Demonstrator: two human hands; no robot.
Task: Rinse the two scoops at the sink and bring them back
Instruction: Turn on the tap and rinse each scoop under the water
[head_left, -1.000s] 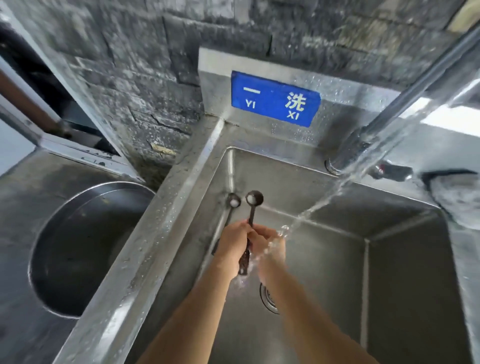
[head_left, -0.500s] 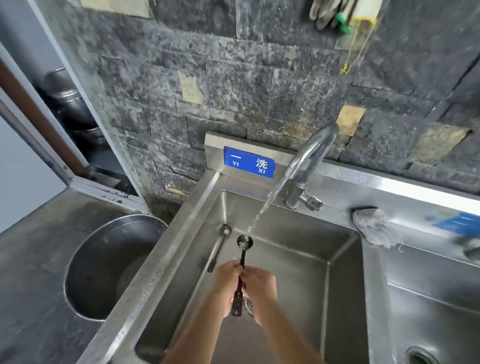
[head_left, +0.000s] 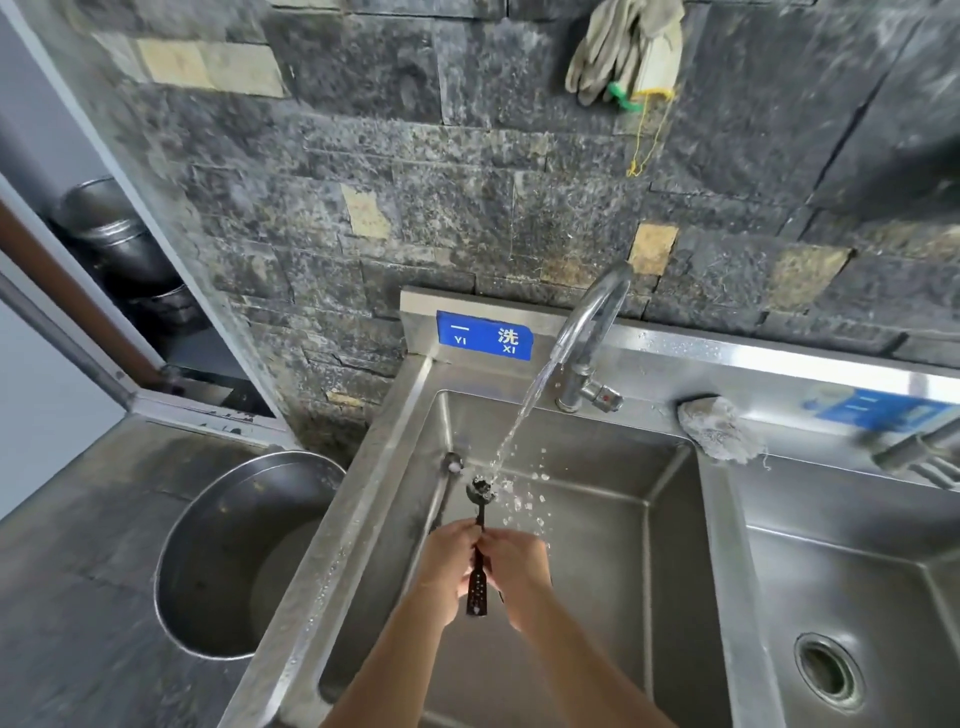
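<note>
A dark long-handled scoop (head_left: 478, 592) stands upright over the left steel sink basin (head_left: 576, 561). Its small round bowl (head_left: 481, 492) is at the top, right under the water stream (head_left: 524, 410) from the curved faucet (head_left: 589, 327), and drops spray off it. My left hand (head_left: 448, 564) and my right hand (head_left: 520, 569) both close around the handle from either side. I cannot tell whether a second scoop lies against the first. A mirror image of the scoop (head_left: 451, 463) shows on the basin's left wall.
A large round steel pot (head_left: 228, 551) stands on the floor to the left of the sink. A second basin with a drain (head_left: 827, 671) lies to the right. A grey scrub pad (head_left: 719, 428) rests on the back ledge. Gloves (head_left: 623, 47) hang on the stone wall.
The view has pulled back from the sink. The stream, which ran onto my right hand, now lands on the scoop's bowl and splashes. Both hands keep their grip.
</note>
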